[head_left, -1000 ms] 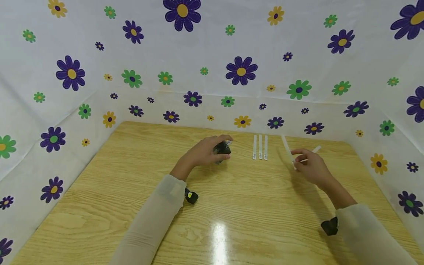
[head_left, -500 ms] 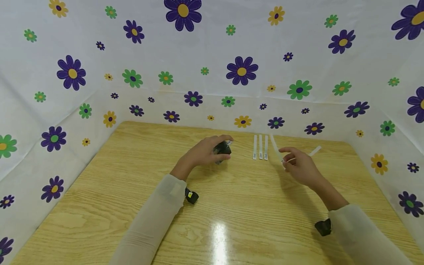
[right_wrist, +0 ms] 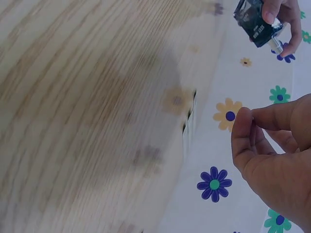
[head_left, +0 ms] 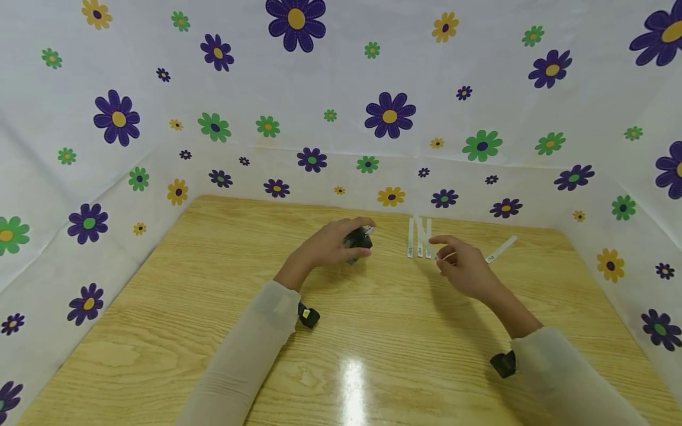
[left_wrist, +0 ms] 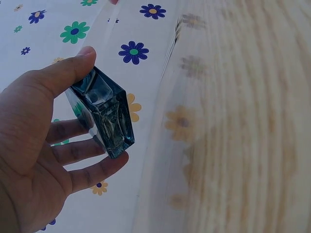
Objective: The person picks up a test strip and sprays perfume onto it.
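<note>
My left hand point(head_left: 333, 244) grips a dark glass perfume bottle point(left_wrist: 104, 109) above the table, thumb on one side and fingers on the other. In the right wrist view the bottle's pale spray nozzle point(right_wrist: 275, 44) shows, with a finger at its tip. Thumb and forefinger of my right hand point(head_left: 465, 269) pinch a thin white paper strip point(head_left: 433, 252); the right wrist view does not make it out. That strip passes over three similar paper strips point(head_left: 410, 239), which lie side by side at the back of the table.
One more white strip point(head_left: 502, 248) lies slantwise to the right of my right hand. The wooden table point(head_left: 298, 367) meets a white, flower-printed cloth point(head_left: 330, 71) at the back and sides. A small black camera sits at each wrist.
My right hand has moved left with the pinched strip, from right of the three strips to over them. The slanted strip is now fully uncovered. The left hand and bottle have stayed put.
</note>
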`<act>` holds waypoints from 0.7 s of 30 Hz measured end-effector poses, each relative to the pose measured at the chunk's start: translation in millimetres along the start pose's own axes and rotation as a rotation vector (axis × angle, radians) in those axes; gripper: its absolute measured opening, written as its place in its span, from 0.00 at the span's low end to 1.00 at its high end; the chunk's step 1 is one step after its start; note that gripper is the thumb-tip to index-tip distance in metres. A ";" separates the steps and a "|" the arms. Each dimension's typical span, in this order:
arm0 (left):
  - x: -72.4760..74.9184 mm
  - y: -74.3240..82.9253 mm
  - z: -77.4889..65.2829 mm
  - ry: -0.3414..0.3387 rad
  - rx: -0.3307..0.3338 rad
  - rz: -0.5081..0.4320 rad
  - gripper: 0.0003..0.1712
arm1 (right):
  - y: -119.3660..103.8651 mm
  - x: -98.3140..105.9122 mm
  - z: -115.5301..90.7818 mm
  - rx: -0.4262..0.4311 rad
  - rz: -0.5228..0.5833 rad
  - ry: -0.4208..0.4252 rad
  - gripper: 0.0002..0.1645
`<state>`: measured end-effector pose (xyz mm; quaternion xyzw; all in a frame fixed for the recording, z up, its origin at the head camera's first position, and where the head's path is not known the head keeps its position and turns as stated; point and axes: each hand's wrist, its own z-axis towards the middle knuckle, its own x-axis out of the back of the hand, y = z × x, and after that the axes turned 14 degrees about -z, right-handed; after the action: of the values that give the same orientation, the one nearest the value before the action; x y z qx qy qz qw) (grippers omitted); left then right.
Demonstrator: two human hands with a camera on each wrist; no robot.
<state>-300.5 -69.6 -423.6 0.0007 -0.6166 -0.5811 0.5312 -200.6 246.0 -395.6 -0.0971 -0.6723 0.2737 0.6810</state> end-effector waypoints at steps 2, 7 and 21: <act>-0.2 0.2 -0.2 0.001 0.005 0.000 0.35 | -3.5 -1.6 1.0 0.008 -0.003 0.002 0.26; 0.0 -0.8 -0.4 0.004 0.010 0.005 0.35 | -9.8 -5.2 3.3 0.049 -0.008 0.013 0.26; 1.4 -0.3 -0.3 0.009 0.000 0.008 0.37 | -27.4 -15.0 12.4 0.115 -0.020 0.020 0.25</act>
<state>-301.1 -70.8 -422.9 0.0006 -0.6142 -0.5789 0.5362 -205.2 212.8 -393.9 -0.0537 -0.6496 0.3041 0.6947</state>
